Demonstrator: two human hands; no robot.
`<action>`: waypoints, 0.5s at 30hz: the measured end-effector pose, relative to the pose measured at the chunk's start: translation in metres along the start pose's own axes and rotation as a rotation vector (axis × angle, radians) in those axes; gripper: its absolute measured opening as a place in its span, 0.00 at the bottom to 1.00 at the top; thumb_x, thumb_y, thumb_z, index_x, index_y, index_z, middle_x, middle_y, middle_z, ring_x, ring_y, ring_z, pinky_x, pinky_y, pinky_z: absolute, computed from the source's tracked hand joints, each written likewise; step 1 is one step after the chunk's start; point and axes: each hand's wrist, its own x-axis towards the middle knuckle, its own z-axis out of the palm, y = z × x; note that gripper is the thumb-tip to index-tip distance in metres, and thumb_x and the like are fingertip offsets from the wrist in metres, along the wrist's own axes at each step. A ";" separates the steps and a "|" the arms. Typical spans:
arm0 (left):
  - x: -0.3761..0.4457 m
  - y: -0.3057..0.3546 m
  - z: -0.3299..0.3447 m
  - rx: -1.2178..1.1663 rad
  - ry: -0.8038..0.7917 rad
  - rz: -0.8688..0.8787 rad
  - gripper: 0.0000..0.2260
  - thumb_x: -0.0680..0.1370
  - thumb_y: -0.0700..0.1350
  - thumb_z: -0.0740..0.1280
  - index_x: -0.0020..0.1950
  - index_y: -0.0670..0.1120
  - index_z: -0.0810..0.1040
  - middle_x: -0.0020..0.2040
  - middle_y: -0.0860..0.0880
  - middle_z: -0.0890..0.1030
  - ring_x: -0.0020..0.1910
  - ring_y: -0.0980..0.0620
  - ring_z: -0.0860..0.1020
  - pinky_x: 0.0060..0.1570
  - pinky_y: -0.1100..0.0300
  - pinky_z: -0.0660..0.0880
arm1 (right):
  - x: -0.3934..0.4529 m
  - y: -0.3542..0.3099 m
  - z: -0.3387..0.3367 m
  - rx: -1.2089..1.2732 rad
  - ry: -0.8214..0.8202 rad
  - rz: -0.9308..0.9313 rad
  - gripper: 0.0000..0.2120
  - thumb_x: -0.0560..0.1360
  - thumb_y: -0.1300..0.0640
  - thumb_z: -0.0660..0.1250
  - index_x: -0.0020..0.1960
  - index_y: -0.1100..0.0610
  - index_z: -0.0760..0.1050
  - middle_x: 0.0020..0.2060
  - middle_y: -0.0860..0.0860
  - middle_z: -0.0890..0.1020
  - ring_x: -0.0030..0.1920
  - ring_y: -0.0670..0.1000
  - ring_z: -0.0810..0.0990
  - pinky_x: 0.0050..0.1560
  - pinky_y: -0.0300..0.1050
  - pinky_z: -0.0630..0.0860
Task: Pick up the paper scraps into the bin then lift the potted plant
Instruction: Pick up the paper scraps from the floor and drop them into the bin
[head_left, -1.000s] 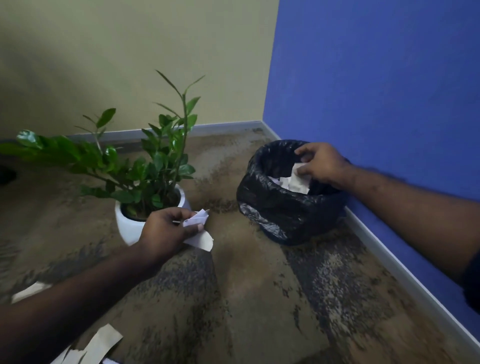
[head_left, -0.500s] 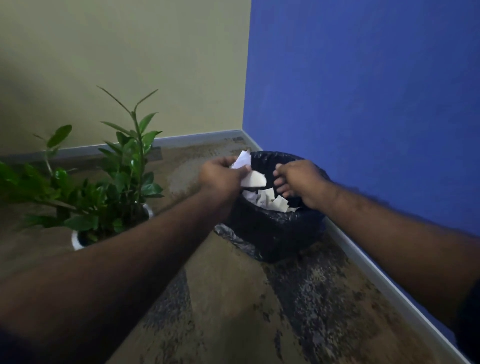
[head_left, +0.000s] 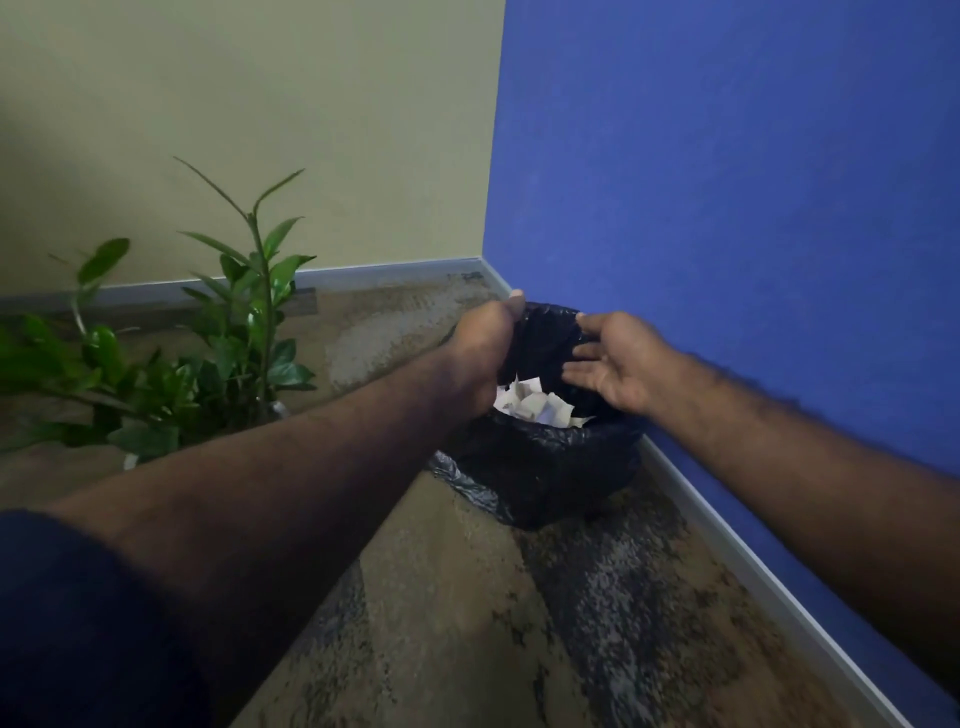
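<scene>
Black plastic lines the bin (head_left: 540, 467), which sits on the floor (head_left: 467, 623) in the corner by the blue wall (head_left: 727, 182), white paper scraps (head_left: 535, 408) piled inside. From the head view, our left hand (head_left: 483, 358) is curled over the rim; we cannot tell whether it holds anything. Our right hand (head_left: 618, 364) hovers open and empty, fingers (head_left: 582, 373) spread. A loose scrap could catch the liner and spill. The potted plant (head_left: 171, 374) stands left, and its leaves crowd our forearm

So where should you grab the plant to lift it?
By the white pot, one hand from each side. The stems are thin and the leaves spread wide, so they would bend. Most of the pot is hidden behind leaves.
</scene>
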 end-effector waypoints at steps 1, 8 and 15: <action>-0.003 -0.001 -0.004 0.019 -0.003 0.007 0.18 0.81 0.54 0.59 0.55 0.42 0.81 0.50 0.44 0.85 0.48 0.45 0.83 0.51 0.53 0.77 | -0.002 0.000 0.002 -0.015 -0.004 -0.012 0.20 0.79 0.59 0.61 0.70 0.61 0.66 0.68 0.64 0.68 0.65 0.67 0.71 0.64 0.59 0.74; -0.039 -0.001 -0.062 0.442 0.090 0.215 0.09 0.77 0.43 0.68 0.37 0.45 0.80 0.30 0.51 0.77 0.27 0.56 0.74 0.26 0.67 0.70 | -0.031 0.007 0.035 -0.219 -0.071 -0.138 0.13 0.79 0.60 0.62 0.61 0.64 0.72 0.48 0.59 0.80 0.46 0.59 0.82 0.41 0.48 0.81; -0.115 -0.006 -0.193 0.710 0.094 0.123 0.09 0.75 0.38 0.70 0.49 0.33 0.81 0.39 0.40 0.79 0.39 0.49 0.75 0.39 0.59 0.73 | -0.083 0.042 0.103 -0.510 -0.273 -0.321 0.05 0.77 0.62 0.64 0.47 0.61 0.78 0.35 0.57 0.81 0.32 0.52 0.79 0.33 0.44 0.79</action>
